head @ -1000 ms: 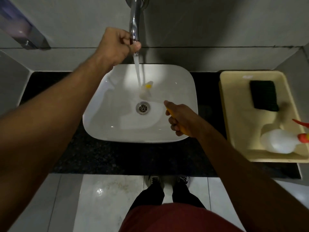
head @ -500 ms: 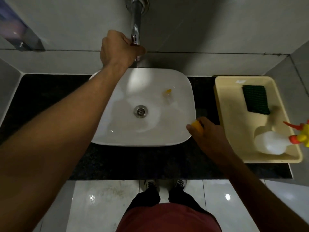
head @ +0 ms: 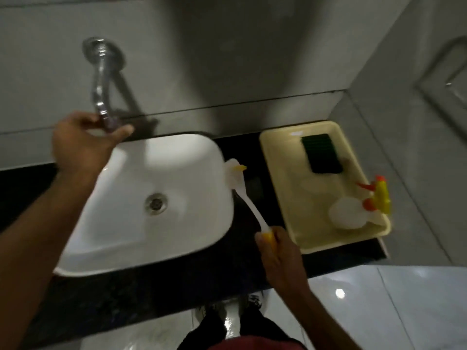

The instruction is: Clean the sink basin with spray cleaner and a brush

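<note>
The white sink basin sits on a black counter, its drain in the middle. My left hand grips the end of the chrome tap above the basin's back rim; no water runs. My right hand holds the yellow grip of a white brush, whose head hangs over the counter just right of the basin. The spray bottle, white with a yellow and orange trigger, lies in the cream tray to the right.
A dark green scrub pad lies at the back of the tray. The black counter ends at grey tiled walls behind and on the right. My shoes stand on glossy floor tiles below.
The water has stopped. My right hand has carried the brush out of the basin to the counter between sink and tray. The view has swung right and tilted.
</note>
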The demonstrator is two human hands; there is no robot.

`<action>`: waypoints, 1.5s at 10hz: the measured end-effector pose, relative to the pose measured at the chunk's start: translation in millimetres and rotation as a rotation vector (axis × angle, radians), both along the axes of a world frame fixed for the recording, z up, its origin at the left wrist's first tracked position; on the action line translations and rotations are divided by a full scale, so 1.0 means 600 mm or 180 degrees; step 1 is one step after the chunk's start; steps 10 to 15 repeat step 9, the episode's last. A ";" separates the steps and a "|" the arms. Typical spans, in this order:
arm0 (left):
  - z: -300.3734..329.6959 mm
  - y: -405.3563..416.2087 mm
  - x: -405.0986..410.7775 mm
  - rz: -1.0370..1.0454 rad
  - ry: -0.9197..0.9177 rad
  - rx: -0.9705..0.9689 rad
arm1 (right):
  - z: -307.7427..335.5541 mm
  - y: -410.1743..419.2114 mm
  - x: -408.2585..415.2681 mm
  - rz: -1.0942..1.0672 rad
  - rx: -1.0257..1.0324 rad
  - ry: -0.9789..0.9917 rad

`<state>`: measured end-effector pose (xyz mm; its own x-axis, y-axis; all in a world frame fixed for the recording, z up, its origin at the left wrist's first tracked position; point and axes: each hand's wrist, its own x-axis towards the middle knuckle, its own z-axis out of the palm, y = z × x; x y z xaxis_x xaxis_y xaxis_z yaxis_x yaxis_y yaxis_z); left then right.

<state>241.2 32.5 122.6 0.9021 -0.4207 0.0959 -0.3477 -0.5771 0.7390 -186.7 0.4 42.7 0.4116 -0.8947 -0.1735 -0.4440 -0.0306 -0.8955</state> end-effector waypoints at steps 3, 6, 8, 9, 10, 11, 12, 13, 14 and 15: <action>-0.182 0.158 -0.211 0.0200 0.0802 0.0490 | -0.075 -0.146 -0.182 -0.0789 0.0031 0.0953; -0.145 -0.020 -0.417 -0.1045 -0.0622 0.0848 | -0.120 -0.253 -0.073 0.0045 -0.0263 0.1824; -0.200 -0.119 -0.482 -0.1525 -0.0436 0.1640 | -0.155 -0.262 -0.058 0.0531 -0.0440 0.1996; -0.226 -0.124 -0.480 -0.1573 -0.0564 0.1950 | -0.170 -0.267 -0.064 0.0604 -0.0484 0.2003; -0.226 -0.124 -0.480 -0.1573 -0.0564 0.1950 | -0.170 -0.267 -0.064 0.0604 -0.0484 0.2003; -0.226 -0.124 -0.480 -0.1573 -0.0564 0.1950 | -0.170 -0.267 -0.064 0.0604 -0.0484 0.2003; -0.226 -0.124 -0.480 -0.1573 -0.0564 0.1950 | -0.170 -0.267 -0.064 0.0604 -0.0484 0.2003; -0.226 -0.124 -0.480 -0.1573 -0.0564 0.1950 | -0.170 -0.267 -0.064 0.0604 -0.0484 0.2003; -0.226 -0.124 -0.480 -0.1573 -0.0564 0.1950 | -0.170 -0.267 -0.064 0.0604 -0.0484 0.2003; -0.226 -0.124 -0.480 -0.1573 -0.0564 0.1950 | -0.170 -0.267 -0.064 0.0604 -0.0484 0.2003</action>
